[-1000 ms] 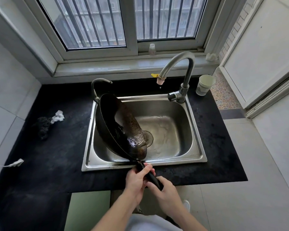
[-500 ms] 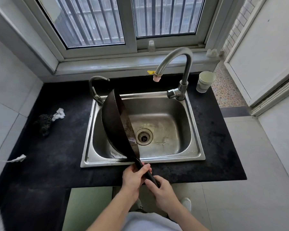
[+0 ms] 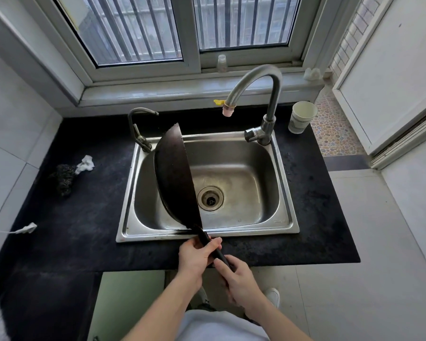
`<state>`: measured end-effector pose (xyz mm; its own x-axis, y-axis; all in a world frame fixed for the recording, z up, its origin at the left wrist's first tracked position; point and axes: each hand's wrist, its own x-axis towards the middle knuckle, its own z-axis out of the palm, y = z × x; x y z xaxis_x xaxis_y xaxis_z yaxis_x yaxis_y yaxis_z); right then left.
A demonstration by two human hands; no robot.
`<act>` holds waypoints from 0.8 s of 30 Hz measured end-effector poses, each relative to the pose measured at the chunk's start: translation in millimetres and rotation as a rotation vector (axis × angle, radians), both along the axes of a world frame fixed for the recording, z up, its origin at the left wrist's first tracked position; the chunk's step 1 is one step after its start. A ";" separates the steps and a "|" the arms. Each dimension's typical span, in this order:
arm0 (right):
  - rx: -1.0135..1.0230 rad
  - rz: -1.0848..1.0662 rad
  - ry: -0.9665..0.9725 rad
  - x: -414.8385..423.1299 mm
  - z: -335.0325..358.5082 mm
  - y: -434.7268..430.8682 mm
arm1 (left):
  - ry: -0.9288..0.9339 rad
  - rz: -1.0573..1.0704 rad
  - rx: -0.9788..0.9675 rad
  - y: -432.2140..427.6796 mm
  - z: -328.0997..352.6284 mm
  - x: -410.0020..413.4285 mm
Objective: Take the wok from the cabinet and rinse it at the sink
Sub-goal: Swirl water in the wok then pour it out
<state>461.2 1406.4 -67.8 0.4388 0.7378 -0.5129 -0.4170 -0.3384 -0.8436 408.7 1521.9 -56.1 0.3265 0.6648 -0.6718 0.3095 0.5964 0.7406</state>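
The dark wok (image 3: 174, 178) stands on edge inside the steel sink (image 3: 284, 193), its rounded underside facing left and its hollow hidden from me. Its black handle runs back over the sink's front rim. My left hand (image 3: 197, 257) is closed around the handle close to the pan. Just behind it, my right hand (image 3: 239, 279) is closed around the handle's end. The tall faucet (image 3: 261, 94) arches above the basin, and no water runs from its spout. The drain (image 3: 210, 199) lies bare to the right of the wok.
A smaller tap (image 3: 139, 129) rises at the sink's back left corner. A paper cup (image 3: 301, 116) stands on the black counter (image 3: 79, 217) right of the faucet. A dark scrubber (image 3: 64, 178) and a crumpled white scrap (image 3: 85, 163) lie left of the sink.
The wok has been rolled from a tilted pose showing its wet inside to fully on edge, underside to the left. Water has drained from the basin. Both hands kept their grip.
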 end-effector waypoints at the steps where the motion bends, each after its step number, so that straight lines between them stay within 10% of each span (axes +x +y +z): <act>1: 0.001 0.001 0.005 0.2 1.5 -0.2 | 0.004 -0.004 0.005 -0.4 0.8 0.3; 24: -0.091 -0.046 0.176 -5.2 -6.6 1.9 | 0.126 -0.125 0.079 5.8 -0.2 1.7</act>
